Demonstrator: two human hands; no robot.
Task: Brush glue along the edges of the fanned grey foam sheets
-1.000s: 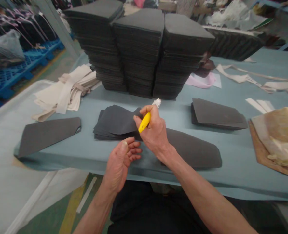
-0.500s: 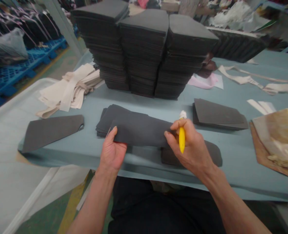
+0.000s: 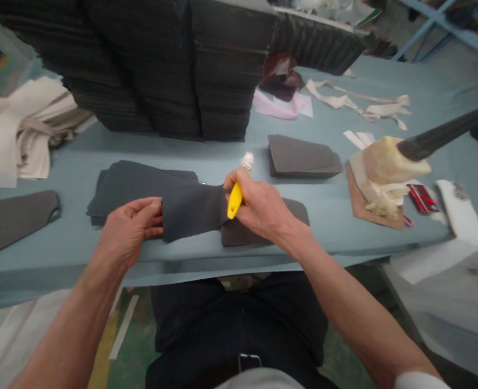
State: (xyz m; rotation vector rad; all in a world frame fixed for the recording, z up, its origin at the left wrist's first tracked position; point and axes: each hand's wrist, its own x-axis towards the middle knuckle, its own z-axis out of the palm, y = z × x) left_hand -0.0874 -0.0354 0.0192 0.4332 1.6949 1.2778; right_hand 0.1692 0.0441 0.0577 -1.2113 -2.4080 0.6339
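Both hands hold one dark grey fabric piece point(image 3: 192, 208) just above the table's front edge. My left hand point(image 3: 129, 229) pinches its left end, fingers closed on the cloth. My right hand point(image 3: 258, 208) grips its right end and also holds a yellow marker point(image 3: 235, 199) with a white tip pointing up. Under the piece lies a low stack of similar grey pieces point(image 3: 125, 186), and another grey piece point(image 3: 263, 229) lies under my right hand.
Tall stacks of dark pieces point(image 3: 161, 70) fill the back of the blue table point(image 3: 328, 200). A small grey pile point(image 3: 301, 156) lies to the right, a single grey piece point(image 3: 14, 219) at far left, cream strips point(image 3: 24, 135) behind it. A brush with a yellowed head point(image 3: 388, 162) rests on a brown board.
My left hand went from open and empty to pinching the grey piece. Both hands lifted the piece off the stack and brought it toward me. The view swung to the right and down.
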